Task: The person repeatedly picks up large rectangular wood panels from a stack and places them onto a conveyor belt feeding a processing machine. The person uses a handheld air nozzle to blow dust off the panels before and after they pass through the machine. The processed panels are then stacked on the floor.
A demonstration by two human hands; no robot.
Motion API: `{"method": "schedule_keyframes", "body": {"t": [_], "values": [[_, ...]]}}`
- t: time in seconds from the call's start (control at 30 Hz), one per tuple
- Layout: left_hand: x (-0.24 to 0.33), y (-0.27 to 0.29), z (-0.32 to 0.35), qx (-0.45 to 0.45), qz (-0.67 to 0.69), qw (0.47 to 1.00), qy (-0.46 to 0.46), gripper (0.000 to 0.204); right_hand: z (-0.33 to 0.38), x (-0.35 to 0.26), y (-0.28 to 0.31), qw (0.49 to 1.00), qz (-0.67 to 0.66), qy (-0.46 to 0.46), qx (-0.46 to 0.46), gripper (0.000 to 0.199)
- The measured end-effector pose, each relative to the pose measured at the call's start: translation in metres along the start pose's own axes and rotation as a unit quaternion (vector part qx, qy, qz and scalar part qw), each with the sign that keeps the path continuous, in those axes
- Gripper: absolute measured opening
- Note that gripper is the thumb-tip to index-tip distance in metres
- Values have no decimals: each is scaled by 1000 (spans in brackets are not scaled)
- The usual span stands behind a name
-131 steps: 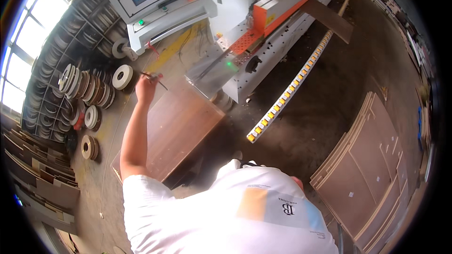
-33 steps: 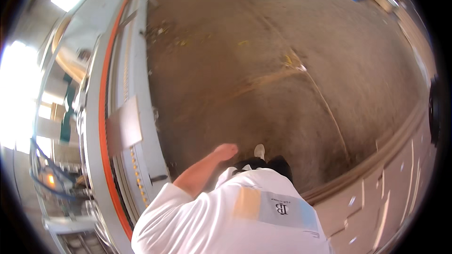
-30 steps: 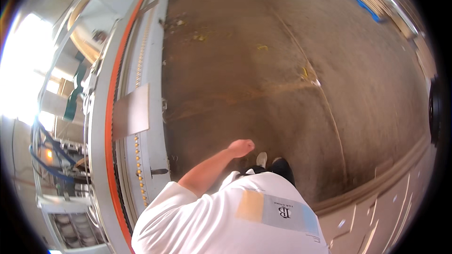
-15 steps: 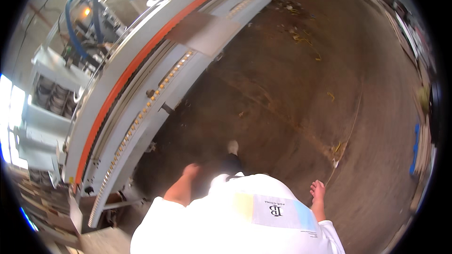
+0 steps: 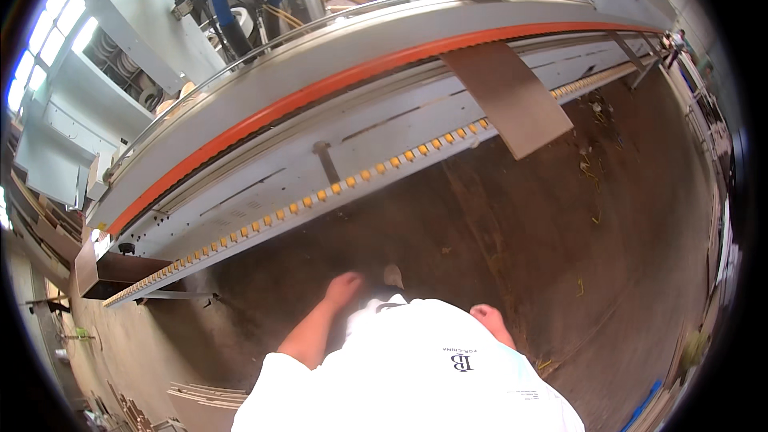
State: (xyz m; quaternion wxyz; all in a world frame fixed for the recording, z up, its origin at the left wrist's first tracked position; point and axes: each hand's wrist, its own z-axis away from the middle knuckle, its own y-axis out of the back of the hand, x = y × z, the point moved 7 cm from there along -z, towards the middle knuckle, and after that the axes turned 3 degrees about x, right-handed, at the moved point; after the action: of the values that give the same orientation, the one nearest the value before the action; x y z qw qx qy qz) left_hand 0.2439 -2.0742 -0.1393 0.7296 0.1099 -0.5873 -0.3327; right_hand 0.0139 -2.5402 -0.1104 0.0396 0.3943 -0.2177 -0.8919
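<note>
My left hand (image 5: 344, 289) hangs in front of my white shirt, over the brown floor, its fingers curled in and nothing seen in them. My right hand (image 5: 490, 322) is beside the shirt's other side, also with bent fingers and no object showing; part of it is hidden by the shirt. Neither hand touches the long grey machine (image 5: 264, 170) ahead of me. On that machine a flat brown panel (image 5: 512, 104) lies under the orange-red strip (image 5: 320, 90), its near end sticking out past the row of yellow rollers (image 5: 382, 168).
Another brown panel (image 5: 628, 48) is farther along the machine. At its left end stands a brown box-like piece (image 5: 100, 272). Stacked boards (image 5: 204, 394) lie at lower left. Yellow strap scraps (image 5: 588, 168) litter the floor (image 5: 432, 224). A person (image 5: 677, 44) stands far off at right.
My view has swung left, so the machine now runs across in front of me. The brown panel shows farther right and sharper. My right hand has come in closer, its fingers more curled.
</note>
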Motion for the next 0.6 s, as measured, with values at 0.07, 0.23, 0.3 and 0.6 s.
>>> {"method": "schedule_keyframes", "body": {"t": [0.07, 0.23, 0.3, 0.6], "values": [[70, 42, -64, 30, 52, 998, -29, 22, -44, -89, 20, 999, -4, 42, 30, 18], [214, 188, -215, 205, 63, 970, -112, 26, -155, -272, 48, 982, -35, 178, 51, 14], [246, 239, -269, 280, 13, 949, -148, 25, -198, -334, 52, 971, -68, 225, 43, 13], [365, 425, -407, 529, -254, 776, -231, 29, -349, -681, 56, 867, -77, 486, 75, 8]]}}
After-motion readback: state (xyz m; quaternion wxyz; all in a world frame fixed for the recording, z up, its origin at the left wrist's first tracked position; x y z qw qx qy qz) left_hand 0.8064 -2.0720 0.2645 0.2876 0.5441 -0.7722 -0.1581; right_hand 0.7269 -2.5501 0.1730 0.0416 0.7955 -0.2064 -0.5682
